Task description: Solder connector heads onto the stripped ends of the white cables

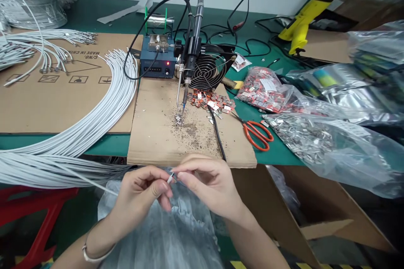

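My left hand (143,191) is closed round a white cable (101,186), which runs out of it to the bundle on the left. The cable's end (171,178) sticks out between thumb and fingers. There my right hand (210,180) pinches the tip, where thin inner wires seem to show; their detail is too small to make out. Both hands are just in front of the cardboard mat (158,151), over my lap. Beyond them a soldering iron (191,52) is clamped tip down, above solder bits (179,119) scattered on the mat.
Behind the mat stand a blue soldering unit (154,61), a solder spool (157,21) and a fan (206,71). Loose metal connectors (211,100) lie near orange-handled scissors (257,135). Bags of parts (303,138) fill the right side. White cables (107,109) curve across the left.
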`<state>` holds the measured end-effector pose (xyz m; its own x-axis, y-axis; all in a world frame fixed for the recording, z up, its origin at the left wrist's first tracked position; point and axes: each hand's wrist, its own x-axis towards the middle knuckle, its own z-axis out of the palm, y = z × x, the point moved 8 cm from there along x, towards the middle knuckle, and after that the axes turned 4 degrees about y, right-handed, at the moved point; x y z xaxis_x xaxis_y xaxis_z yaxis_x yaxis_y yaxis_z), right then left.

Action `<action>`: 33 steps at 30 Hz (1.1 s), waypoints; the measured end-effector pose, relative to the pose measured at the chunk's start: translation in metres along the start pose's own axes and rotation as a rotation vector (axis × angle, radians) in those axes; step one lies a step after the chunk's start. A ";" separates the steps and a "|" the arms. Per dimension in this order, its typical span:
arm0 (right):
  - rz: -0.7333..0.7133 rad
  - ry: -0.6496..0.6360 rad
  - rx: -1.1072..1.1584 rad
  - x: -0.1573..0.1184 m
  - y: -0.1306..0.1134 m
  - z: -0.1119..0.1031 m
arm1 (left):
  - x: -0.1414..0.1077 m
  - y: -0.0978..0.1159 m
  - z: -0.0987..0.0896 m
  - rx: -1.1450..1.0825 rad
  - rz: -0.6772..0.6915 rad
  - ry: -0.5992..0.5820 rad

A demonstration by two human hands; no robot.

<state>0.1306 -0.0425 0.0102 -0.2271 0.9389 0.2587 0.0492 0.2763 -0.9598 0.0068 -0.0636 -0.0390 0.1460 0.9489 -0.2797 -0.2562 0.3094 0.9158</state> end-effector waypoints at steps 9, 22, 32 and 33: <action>-0.038 -0.072 0.030 0.005 -0.007 0.008 | 0.000 0.003 0.001 0.029 0.019 -0.036; 0.239 -0.114 0.152 0.007 0.023 0.012 | 0.008 0.010 -0.003 0.190 0.030 -0.066; 0.133 0.014 -0.059 0.005 0.012 0.004 | 0.002 0.018 0.002 0.447 0.221 -0.043; 0.124 0.062 -0.025 0.003 0.014 0.005 | 0.002 0.017 0.002 0.414 0.222 -0.032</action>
<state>0.1260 -0.0370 -0.0028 -0.1572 0.9768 0.1456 0.0978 0.1621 -0.9819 0.0050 -0.0568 -0.0231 0.1621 0.9849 -0.0610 0.1168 0.0422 0.9923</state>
